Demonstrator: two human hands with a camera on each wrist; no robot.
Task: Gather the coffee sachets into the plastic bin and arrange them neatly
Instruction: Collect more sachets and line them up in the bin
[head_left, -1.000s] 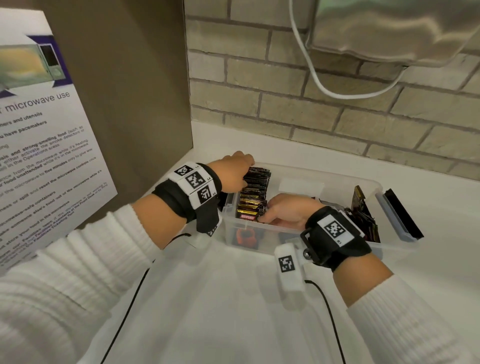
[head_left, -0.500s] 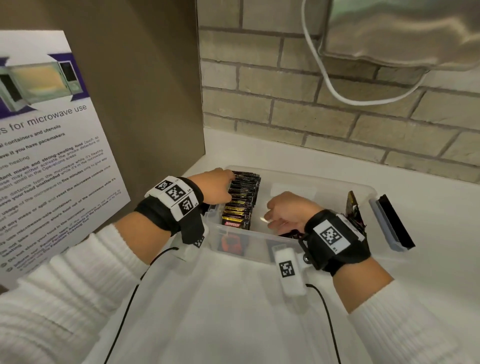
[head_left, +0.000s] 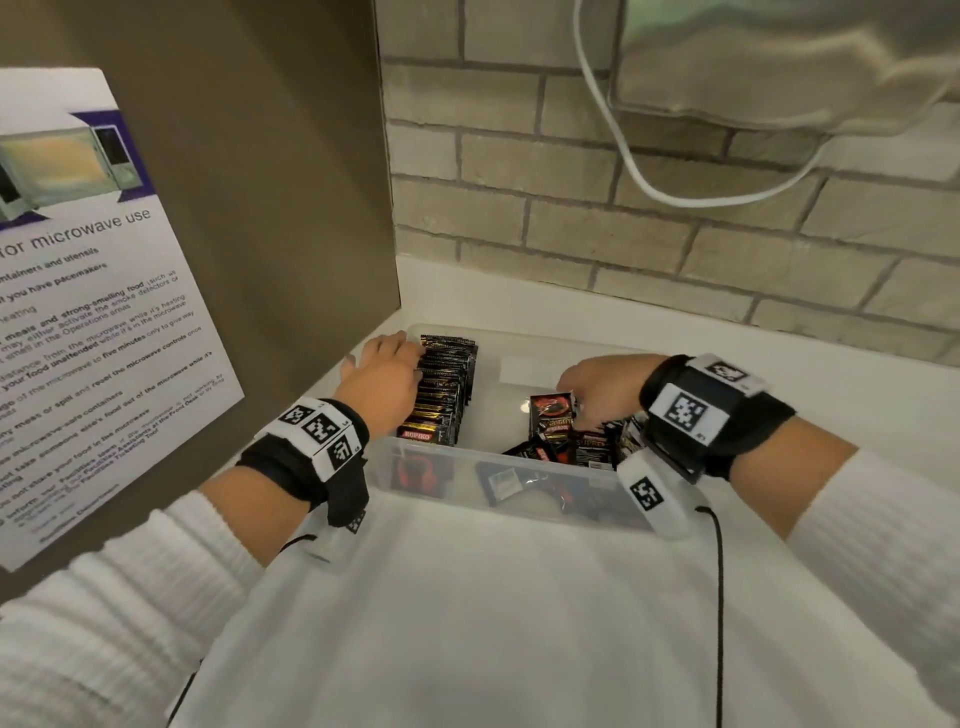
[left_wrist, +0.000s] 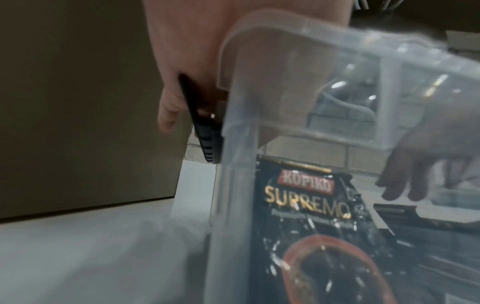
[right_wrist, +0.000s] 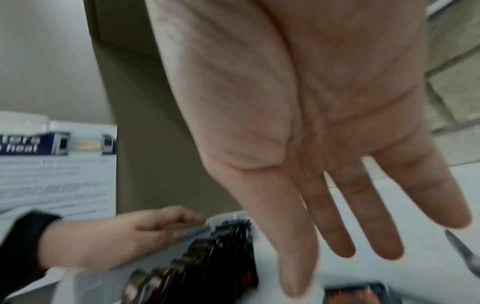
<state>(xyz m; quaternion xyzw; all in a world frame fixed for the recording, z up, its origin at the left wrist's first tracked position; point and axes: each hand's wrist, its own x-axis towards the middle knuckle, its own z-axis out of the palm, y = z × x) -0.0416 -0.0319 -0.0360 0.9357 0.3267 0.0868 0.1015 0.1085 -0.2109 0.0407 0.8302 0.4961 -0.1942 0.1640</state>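
Note:
A clear plastic bin (head_left: 519, 343) stands on the white counter. Several black coffee sachets (head_left: 444, 389) stand upright in a tight row at its left end. My left hand (head_left: 382, 379) lies over that end wall, fingers resting along the row's tops. Loose sachets (head_left: 576, 441) lie jumbled in the right half, one of them (head_left: 551, 413) propped upright. My right hand (head_left: 602, 387) hovers over them with straight fingers and holds nothing, its empty palm (right_wrist: 324, 144) plain in the right wrist view. The left wrist view shows the bin's corner (left_wrist: 285, 72) and the front sachet (left_wrist: 306, 205).
A brown side panel with a microwave notice (head_left: 93, 312) stands close on the left. A brick wall (head_left: 623, 234) runs behind, with a white cable (head_left: 649, 182) and a metal appliance (head_left: 779, 52) overhead. White counter (head_left: 519, 597) stretches in front of the bin.
My right hand has left the upright row and moved right, over the loose sachets, and its fingers have straightened. The left hand has stayed at the bin's left end.

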